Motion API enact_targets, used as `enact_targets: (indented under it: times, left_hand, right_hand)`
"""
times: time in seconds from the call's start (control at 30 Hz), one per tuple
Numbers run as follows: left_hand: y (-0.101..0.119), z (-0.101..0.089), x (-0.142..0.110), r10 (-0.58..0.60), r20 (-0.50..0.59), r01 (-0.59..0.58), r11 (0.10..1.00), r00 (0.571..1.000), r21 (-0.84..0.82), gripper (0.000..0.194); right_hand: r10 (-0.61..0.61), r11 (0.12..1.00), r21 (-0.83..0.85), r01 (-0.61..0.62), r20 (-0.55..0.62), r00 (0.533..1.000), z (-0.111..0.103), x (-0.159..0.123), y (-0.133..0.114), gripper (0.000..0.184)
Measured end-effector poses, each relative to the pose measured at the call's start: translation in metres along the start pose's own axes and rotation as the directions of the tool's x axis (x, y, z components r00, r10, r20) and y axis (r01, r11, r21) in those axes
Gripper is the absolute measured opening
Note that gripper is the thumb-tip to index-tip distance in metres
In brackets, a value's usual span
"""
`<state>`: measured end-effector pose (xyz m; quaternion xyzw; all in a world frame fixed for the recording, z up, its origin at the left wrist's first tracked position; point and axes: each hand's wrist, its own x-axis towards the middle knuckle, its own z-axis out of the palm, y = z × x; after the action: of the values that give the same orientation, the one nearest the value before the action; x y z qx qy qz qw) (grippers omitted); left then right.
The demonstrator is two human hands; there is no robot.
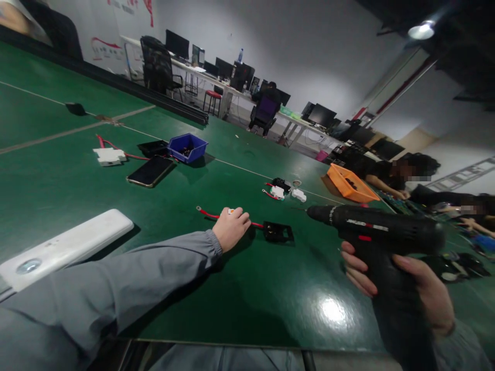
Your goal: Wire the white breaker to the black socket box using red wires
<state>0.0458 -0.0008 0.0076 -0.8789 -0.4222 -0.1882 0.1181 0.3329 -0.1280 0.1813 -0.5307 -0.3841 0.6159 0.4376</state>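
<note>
My left hand (232,231) is closed over a small white device (231,211) with an orange mark, like a miniature circuit breaker, mostly hidden by the fingers. A red cable (209,213) with a ring terminal comes out on its left. On the right, another red lead runs to a black plastic housing (278,232) lying on the green table (247,299). My right hand (433,301) grips a black cordless drill (371,226) by its handle. Its thin bit points left, above the table and apart from the housing.
A white oblong device (69,247), a phone (151,170), a blue bin (188,148) and a white breaker (110,156) with red cable lie left. Beyond my hands are white and black parts (277,192) and an orange bin (350,184). Other people (406,172) sit along the right.
</note>
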Motion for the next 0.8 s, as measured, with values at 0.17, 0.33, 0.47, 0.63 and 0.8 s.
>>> enact_targets:
  times: [0.17,0.33,0.47,0.63,0.8]
  left_hand:
    - [0.0,-0.001,-0.001,0.025,-0.023,-0.025,0.999,0.999,0.023,0.01]
    - [0.0,0.002,0.0,0.019,-0.028,-0.018,0.999,0.999,0.036,0.009]
    - [0.0,0.002,0.0,0.014,-0.023,-0.014,1.0,1.0,0.028,0.009]
    - [0.0,0.001,0.0,0.018,-0.016,-0.018,0.999,1.0,0.026,0.01]
    - [0.0,-0.001,0.001,0.014,-0.001,-0.014,1.0,1.0,0.028,0.011]
  right_hand:
    - [0.167,0.984,0.039,-0.172,0.107,0.98,0.016,-0.014,0.011,0.045]
    - [0.179,0.983,-0.047,-0.175,0.117,0.977,0.024,-0.006,0.011,0.042]
    - [0.162,0.984,-0.092,-0.151,0.128,0.978,0.019,0.007,0.014,0.043]
    - [0.179,0.983,-0.07,-0.172,0.108,0.978,0.015,0.018,0.019,0.044]
    - [0.244,0.969,0.023,-0.247,0.101,0.965,0.019,0.021,0.018,0.042]
